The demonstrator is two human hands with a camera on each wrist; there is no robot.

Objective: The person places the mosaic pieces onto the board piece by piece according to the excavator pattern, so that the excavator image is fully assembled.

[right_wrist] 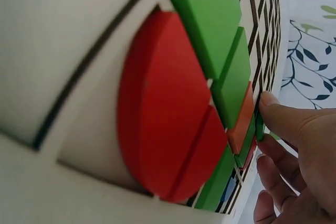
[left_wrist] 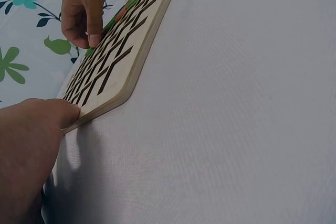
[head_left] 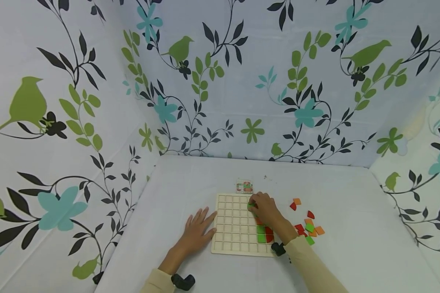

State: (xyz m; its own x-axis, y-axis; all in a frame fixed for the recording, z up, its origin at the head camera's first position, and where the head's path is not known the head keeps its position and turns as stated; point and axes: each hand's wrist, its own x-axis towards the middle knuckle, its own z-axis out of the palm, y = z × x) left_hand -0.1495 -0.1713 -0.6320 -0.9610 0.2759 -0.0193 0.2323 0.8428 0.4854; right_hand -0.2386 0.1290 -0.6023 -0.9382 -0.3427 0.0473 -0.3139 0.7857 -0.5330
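A pale wooden grid board (head_left: 232, 224) lies on the white table, with green, red and orange pieces set in cells on its right side. My right hand (head_left: 267, 209) is over the board's upper right part, pinching a green piece (right_wrist: 260, 126) between thumb and finger. Red quarter-round pieces (right_wrist: 170, 114) and green square pieces (right_wrist: 210, 19) sit in the cells nearest the right wrist camera. My left hand (head_left: 196, 232) lies flat with fingers spread at the board's left edge; its thumb (left_wrist: 65, 113) touches the board's corner.
Loose red, orange and green pieces (head_left: 309, 228) lie scattered on the table right of the board. A small card (head_left: 244, 186) with a coloured pattern lies just behind the board. Patterned cloth (head_left: 223, 101) hangs around the table's back and sides.
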